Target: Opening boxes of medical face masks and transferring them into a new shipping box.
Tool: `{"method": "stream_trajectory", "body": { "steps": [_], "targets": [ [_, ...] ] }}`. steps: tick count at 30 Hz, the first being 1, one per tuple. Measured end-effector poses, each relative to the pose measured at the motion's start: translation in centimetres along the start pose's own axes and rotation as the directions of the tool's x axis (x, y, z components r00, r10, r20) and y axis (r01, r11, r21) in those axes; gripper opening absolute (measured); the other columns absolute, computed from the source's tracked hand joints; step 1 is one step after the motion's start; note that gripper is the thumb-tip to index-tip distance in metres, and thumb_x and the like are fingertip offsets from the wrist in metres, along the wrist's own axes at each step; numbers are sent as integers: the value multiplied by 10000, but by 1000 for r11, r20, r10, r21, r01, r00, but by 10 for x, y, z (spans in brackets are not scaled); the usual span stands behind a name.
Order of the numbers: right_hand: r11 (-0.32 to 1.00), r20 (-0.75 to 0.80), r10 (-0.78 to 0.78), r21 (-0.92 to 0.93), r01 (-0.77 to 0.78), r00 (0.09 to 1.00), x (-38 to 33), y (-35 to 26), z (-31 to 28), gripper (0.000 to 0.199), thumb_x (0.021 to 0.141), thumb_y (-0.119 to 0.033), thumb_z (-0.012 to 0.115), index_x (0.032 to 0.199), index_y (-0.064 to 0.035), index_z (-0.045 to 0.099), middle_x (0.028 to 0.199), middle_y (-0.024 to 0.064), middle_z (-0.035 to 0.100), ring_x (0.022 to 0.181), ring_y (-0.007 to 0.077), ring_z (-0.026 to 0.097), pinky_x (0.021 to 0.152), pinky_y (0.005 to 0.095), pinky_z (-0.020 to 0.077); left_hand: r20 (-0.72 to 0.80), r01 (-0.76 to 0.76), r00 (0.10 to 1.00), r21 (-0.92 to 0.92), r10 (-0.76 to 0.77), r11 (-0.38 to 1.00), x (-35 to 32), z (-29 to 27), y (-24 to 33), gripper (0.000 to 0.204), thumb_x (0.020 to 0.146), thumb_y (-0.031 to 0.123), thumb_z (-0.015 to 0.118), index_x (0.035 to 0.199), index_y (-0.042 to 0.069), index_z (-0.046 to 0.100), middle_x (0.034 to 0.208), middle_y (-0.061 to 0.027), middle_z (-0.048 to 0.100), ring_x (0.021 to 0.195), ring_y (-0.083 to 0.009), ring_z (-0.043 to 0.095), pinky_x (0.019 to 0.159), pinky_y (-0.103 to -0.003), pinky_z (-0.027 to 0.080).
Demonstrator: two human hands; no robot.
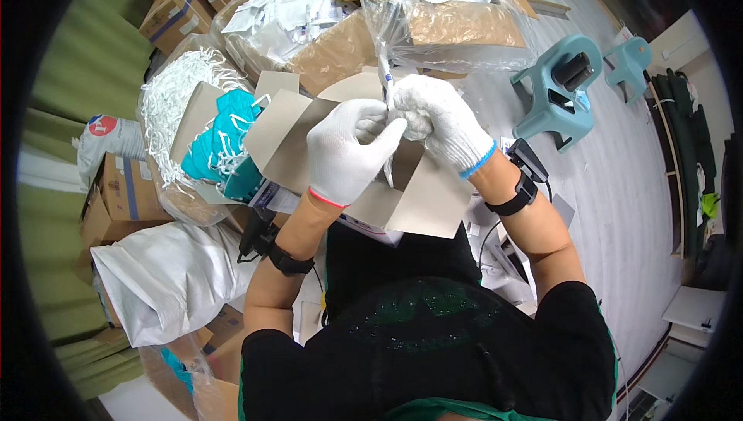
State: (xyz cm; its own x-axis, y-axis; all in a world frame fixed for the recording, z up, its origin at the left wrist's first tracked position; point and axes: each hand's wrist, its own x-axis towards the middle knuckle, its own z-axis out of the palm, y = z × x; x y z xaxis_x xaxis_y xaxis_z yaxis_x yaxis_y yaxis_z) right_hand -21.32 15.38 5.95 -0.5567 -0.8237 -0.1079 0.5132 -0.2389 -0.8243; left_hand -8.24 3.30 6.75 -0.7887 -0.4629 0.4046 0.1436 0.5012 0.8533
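Note:
Both hands wear white knitted gloves and meet over an open carton. My left hand [348, 148], with a red cuff edge, pinches a thin white packet [385, 73] between thumb and fingers. My right hand [443, 121], with a blue cuff edge, has its fingers curled against the packet's other side. The packet stands nearly edge-on, so its printed face is mostly hidden. Beneath the hands, the grey-white carton [433, 203] has its flaps spread outward. Left of it, several teal face masks [224, 133] with white straps lie in another open box.
A plastic-lined bag [186, 84] of white straps stands at the left. Large cartons [464, 22] in clear plastic hold white packets at the back. Blue-grey stools [561, 88] stand at the right; a white sack [166, 278] lies at the lower left.

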Motion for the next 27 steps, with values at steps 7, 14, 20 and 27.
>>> {"method": "stream_trajectory", "body": {
  "steps": [7,14,20,27],
  "targets": [
    [977,17,-2,-215,6,1000,0,3,-4,95,882,-115,658,887,-20,661,767,5,611,617,58,467,542,208,357,239,348,924,-202,-298,916,7,-8,-5,139,939,48,664,1025,-61,647,871,-73,699,783,-113,702,671,-238,579],
    [924,19,-15,-381,21,1000,1,16,-2,84,892,-100,662,908,-18,666,828,10,649,776,73,561,719,233,477,324,252,921,-75,-215,965,1,-12,-40,159,974,42,595,1058,-87,631,888,-117,709,791,-156,725,682,-269,605],
    [851,63,-4,-524,37,998,0,22,4,72,902,-76,637,924,-16,669,803,16,648,746,86,588,723,247,496,378,286,886,12,-269,958,3,-26,-39,144,953,60,594,971,-65,663,850,-104,720,756,-144,719,662,-279,603],
    [956,-34,171,-238,-174,985,-3,33,4,72,903,-103,630,920,-36,649,690,-16,544,558,61,447,508,233,368,332,473,850,-143,-408,869,-3,-22,-36,141,917,96,621,889,-29,682,730,-71,696,639,-118,677,549,-246,532]
  ]
}}
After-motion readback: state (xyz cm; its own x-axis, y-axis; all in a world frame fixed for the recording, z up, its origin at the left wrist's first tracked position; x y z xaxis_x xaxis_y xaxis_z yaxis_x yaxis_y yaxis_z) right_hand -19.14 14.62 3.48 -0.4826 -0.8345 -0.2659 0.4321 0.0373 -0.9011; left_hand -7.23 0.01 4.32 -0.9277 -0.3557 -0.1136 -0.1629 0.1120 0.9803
